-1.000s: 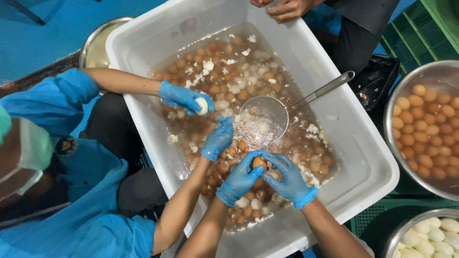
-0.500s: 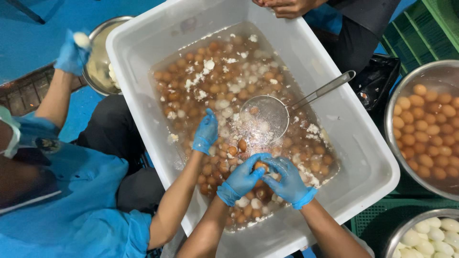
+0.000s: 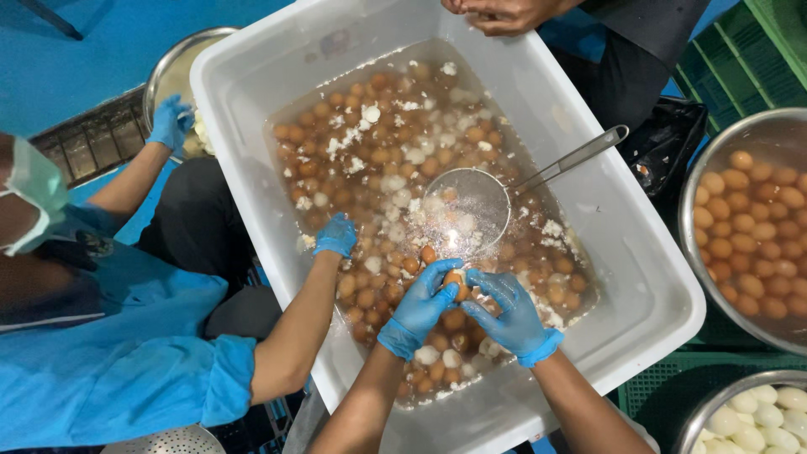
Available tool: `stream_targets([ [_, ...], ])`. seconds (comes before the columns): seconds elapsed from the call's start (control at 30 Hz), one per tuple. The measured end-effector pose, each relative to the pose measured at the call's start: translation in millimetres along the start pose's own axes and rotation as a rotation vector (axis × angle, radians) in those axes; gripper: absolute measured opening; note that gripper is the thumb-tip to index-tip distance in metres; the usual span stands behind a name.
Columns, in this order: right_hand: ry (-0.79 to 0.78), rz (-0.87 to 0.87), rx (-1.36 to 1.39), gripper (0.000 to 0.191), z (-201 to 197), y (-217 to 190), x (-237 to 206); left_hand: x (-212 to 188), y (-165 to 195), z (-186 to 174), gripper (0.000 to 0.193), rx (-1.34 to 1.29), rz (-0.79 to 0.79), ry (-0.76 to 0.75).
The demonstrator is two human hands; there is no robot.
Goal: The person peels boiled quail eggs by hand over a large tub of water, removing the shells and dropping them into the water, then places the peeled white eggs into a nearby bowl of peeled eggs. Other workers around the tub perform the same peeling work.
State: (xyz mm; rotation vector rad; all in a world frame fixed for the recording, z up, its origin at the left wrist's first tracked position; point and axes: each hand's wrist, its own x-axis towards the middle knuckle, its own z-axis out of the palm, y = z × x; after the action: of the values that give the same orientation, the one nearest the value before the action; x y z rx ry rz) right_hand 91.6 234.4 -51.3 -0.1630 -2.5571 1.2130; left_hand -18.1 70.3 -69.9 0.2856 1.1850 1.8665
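Both my hands wear blue gloves and meet over a large white tub (image 3: 647,277) of water, brown eggs and bits of shell. My left hand (image 3: 420,307) and my right hand (image 3: 508,315) together grip one brown egg (image 3: 456,284), partly peeled, just above the water. A round wire skimmer (image 3: 466,210) with a metal handle rests in the water just beyond my fingers. A co-worker in blue at the left dips one gloved hand (image 3: 336,235) into the tub and holds the other gloved hand (image 3: 171,122) over a steel bowl (image 3: 168,67).
A steel bowl of brown eggs (image 3: 748,227) stands at the right. Another bowl with peeled white eggs (image 3: 756,416) sits at the lower right on green crates (image 3: 656,395). Another person's bare hands (image 3: 496,13) rest at the tub's far rim.
The co-worker's far hand has come down from raised with a white egg to the steel bowl. Their near hand shifted slightly left in the water. My hands stay on the egg.
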Motion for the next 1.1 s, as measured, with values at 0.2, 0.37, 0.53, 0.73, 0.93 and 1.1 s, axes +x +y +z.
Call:
stream_targets([
  [0.2, -0.007, -0.177, -0.13, 0.059, 0, 0, 1, 1, -9, 4, 0.044, 0.108, 0.046, 0.009],
  [0.37, -0.081, -0.106, -0.061, 0.053, -2, 0, 0, -3, -6, 4, 0.043, 0.141, 0.046, -0.064],
  [0.53, -0.063, -0.083, -0.067, 0.047, 0, 2, -3, -4, -1, 5, 0.043, 0.163, 0.017, -0.065],
  [0.73, 0.009, -0.078, -0.046, 0.045, 3, -1, -3, 0, -4, 2, 0.038, 0.028, -0.064, 0.045],
  [0.93, 0.02, -0.13, 0.0, 0.055, -7, -10, 6, -1, -4, 1, 0.038, -0.004, -0.043, 0.047],
  [1.1, 0.005, -0.171, -0.06, 0.051, -8, -7, 6, -3, -4, 2, 0.037, -0.012, -0.112, 0.041],
])
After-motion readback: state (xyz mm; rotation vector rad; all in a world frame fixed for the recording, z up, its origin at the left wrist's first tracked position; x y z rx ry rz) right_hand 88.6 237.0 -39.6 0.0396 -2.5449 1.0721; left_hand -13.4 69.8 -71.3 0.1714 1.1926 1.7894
